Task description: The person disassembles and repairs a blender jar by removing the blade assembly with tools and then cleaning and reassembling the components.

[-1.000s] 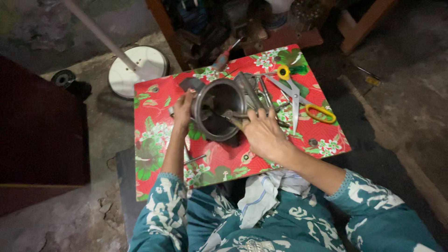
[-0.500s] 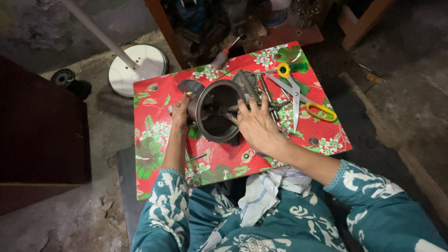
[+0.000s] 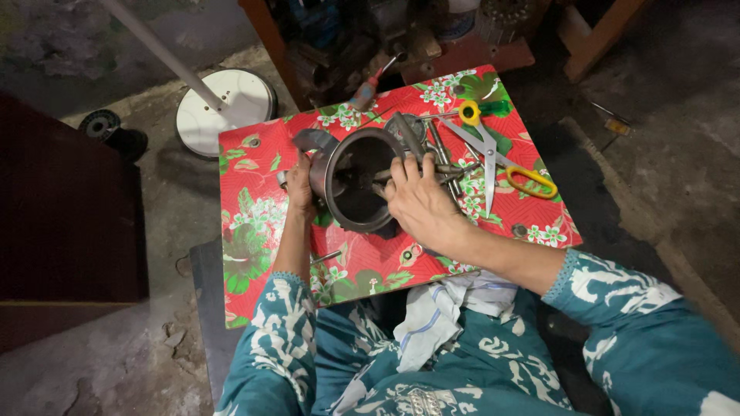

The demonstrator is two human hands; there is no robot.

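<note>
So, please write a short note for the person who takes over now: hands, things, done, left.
Left hand: grip on the outer side of the round dark metal housing.
Right hand: fingers on its rim, at the opening.
Housing lies tilted on the red flowered table cover; yellow-handled scissors and grey metal tools lie beside it.
Done: housing held steady.
Left: work inside the opening.

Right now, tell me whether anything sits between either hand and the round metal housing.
Nothing visible does. The left hand grips the round metal housing at its left side, and the right hand rests on its right rim.
</note>
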